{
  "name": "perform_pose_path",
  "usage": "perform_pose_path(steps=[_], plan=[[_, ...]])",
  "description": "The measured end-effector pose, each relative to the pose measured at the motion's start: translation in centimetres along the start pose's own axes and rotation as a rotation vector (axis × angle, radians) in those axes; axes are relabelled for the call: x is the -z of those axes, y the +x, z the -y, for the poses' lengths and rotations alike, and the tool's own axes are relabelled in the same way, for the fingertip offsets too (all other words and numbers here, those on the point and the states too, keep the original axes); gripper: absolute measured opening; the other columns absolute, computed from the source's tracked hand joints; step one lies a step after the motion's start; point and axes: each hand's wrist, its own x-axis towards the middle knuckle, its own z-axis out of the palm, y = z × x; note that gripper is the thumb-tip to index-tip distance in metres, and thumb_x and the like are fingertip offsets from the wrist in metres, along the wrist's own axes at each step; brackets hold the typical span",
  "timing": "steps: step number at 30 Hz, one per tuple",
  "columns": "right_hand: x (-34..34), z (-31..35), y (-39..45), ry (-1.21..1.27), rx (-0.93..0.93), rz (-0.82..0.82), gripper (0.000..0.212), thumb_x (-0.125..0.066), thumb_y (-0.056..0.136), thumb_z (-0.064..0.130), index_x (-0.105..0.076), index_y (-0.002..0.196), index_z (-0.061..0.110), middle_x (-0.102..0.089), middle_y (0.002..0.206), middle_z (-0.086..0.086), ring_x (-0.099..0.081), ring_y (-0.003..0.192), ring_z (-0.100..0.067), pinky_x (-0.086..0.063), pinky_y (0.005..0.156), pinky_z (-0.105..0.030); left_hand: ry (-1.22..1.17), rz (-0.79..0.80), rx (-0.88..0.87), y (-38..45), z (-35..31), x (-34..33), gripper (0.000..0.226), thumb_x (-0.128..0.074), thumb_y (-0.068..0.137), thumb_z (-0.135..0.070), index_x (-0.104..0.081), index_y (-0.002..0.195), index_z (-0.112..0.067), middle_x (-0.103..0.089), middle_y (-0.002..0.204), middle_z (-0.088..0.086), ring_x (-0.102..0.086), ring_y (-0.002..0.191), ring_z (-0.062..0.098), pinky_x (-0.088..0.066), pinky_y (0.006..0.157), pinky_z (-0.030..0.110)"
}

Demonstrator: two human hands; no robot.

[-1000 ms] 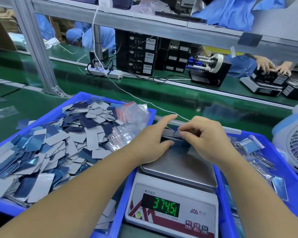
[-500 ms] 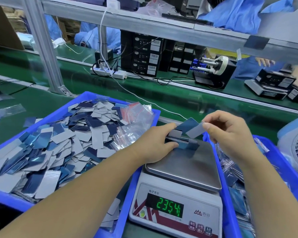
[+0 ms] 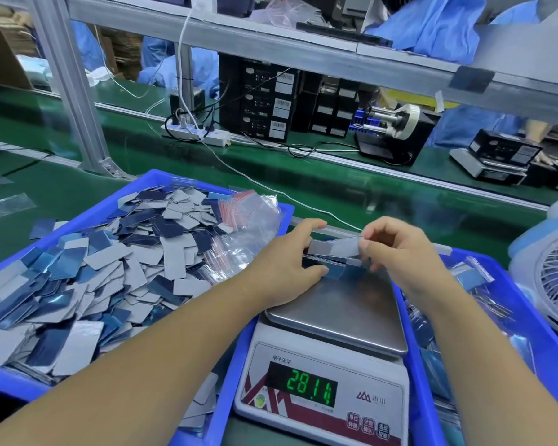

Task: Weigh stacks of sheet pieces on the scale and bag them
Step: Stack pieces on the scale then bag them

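Observation:
A white digital scale (image 3: pixel 322 397) with a steel pan (image 3: pixel 345 310) stands between two blue trays; its green display reads about 281. A small stack of grey and blue sheet pieces (image 3: pixel 335 252) lies on the pan's far edge. My left hand (image 3: pixel 290 268) grips the stack's left end, thumb below and fingers above. My right hand (image 3: pixel 397 252) pinches the top grey piece at the right end of the stack. The left blue tray (image 3: pixel 20 386) holds a heap of loose sheet pieces (image 3: pixel 87 278) and clear zip bags (image 3: pixel 245 226) with red strips.
A second blue tray (image 3: pixel 529 304) on the right holds filled bags (image 3: pixel 474 278). A white fan (image 3: pixel 548 272) stands at the far right. Behind are a green conveyor belt (image 3: pixel 303 175), a power strip (image 3: pixel 197 133), black boxes (image 3: pixel 264 101), a tape dispenser (image 3: pixel 397 130) and another scale (image 3: pixel 496 159).
My right hand lifted a piece off the stack half a second ago and now has come back down onto the stack's right end. The reading went from about 374 to 235 to 281.

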Motion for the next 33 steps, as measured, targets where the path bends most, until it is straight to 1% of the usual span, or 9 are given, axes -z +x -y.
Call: perform_pose_path(steps=[4,8,13,15,18,21,25,29,33], plan=[[0.3,-0.1,0.1,0.073,-0.026,0.006,0.019,-0.072,0.075,0.011,-0.071,0.072,0.03,-0.064,0.065,0.007,-0.057,0.061,-0.007,-0.044,0.054,-0.018,0.052,-0.013,-0.024,0.0,0.1,0.0,0.048,-0.069,0.091,-0.029,-0.05,0.134,-0.039,-0.06,0.12,-0.016,-0.051,0.101,0.003,-0.039,0.085,0.018],[0.3,-0.5,0.1,0.039,-0.012,0.019,0.039,-0.067,0.086,-0.007,-0.075,0.08,0.031,-0.067,0.069,0.005,-0.058,0.062,-0.01,-0.047,0.056,-0.019,0.066,-0.002,-0.031,0.0,0.1,0.1,0.05,-0.068,0.091,-0.029,-0.048,0.136,-0.039,-0.06,0.127,-0.011,-0.052,0.105,0.006,-0.039,0.087,0.02],[0.1,-0.5,0.1,0.031,0.009,0.014,0.039,-0.066,0.087,-0.008,-0.075,0.078,0.03,-0.068,0.067,0.004,-0.061,0.061,-0.01,-0.05,0.057,-0.019,0.076,0.016,-0.037,0.0,0.0,0.1,0.049,-0.067,0.092,-0.029,-0.048,0.136,-0.041,-0.062,0.123,-0.006,-0.056,0.108,0.01,-0.043,0.091,0.023],[0.0,-0.7,0.1,-0.043,0.015,0.035,0.036,-0.069,0.087,-0.004,-0.074,0.079,0.031,-0.068,0.067,0.005,-0.059,0.062,-0.01,-0.049,0.059,-0.021,0.09,0.027,-0.034,0.1,0.0,0.1,0.047,-0.066,0.092,-0.031,-0.049,0.134,-0.043,-0.061,0.123,-0.005,-0.056,0.109,0.011,-0.043,0.092,0.024],[-0.2,-1.1,0.0,-0.142,-0.004,0.077,0.03,-0.071,0.087,0.003,-0.074,0.081,0.032,-0.07,0.071,0.006,-0.058,0.067,-0.01,-0.046,0.065,-0.028,0.102,0.025,-0.049,0.1,0.0,0.1,0.037,-0.066,0.092,-0.032,-0.055,0.126,-0.042,-0.062,0.117,-0.009,-0.055,0.104,0.009,-0.042,0.087,0.023],[-0.3,-0.8,-0.1,-0.203,-0.016,0.121,0.03,-0.068,0.089,0.005,-0.075,0.081,0.034,-0.072,0.075,0.008,-0.059,0.071,-0.006,-0.046,0.072,-0.028,0.094,0.011,-0.09,0.2,-0.1,0.1,0.021,-0.067,0.092,-0.027,-0.063,0.113,-0.03,-0.065,0.106,-0.012,-0.055,0.097,0.008,-0.045,0.084,0.025],[-0.4,-0.7,-0.2,-0.242,-0.029,0.131,0.03,-0.065,0.091,0.008,-0.074,0.082,0.035,-0.07,0.073,0.009,-0.054,0.069,-0.009,-0.042,0.069,-0.029,0.091,0.001,-0.089,0.1,-0.2,0.1,0.019,-0.068,0.092,-0.026,-0.062,0.109,-0.029,-0.065,0.103,-0.012,-0.056,0.095,0.009,-0.045,0.084,0.025],[-0.5,-0.3,-0.3,-0.261,-0.012,0.163,0.026,-0.065,0.092,0.012,-0.072,0.085,0.037,-0.07,0.076,0.007,-0.054,0.068,-0.007,-0.043,0.065,-0.022,0.086,0.004,-0.085,0.1,-0.3,0.2,0.013,-0.069,0.091,-0.026,-0.061,0.101,-0.029,-0.064,0.096,-0.012,-0.056,0.091,0.01,-0.046,0.082,0.027],[-0.9,-0.1,-0.6,-0.269,0.003,0.182,0.023,-0.067,0.091,0.013,-0.072,0.087,0.035,-0.072,0.084,0.007,-0.062,0.077,-0.01,-0.05,0.072,-0.024,0.078,0.003,-0.073,0.1,-0.3,0.3,0.011,-0.069,0.091,-0.027,-0.063,0.1,-0.028,-0.064,0.095,-0.012,-0.057,0.09,0.009,-0.048,0.082,0.029]])
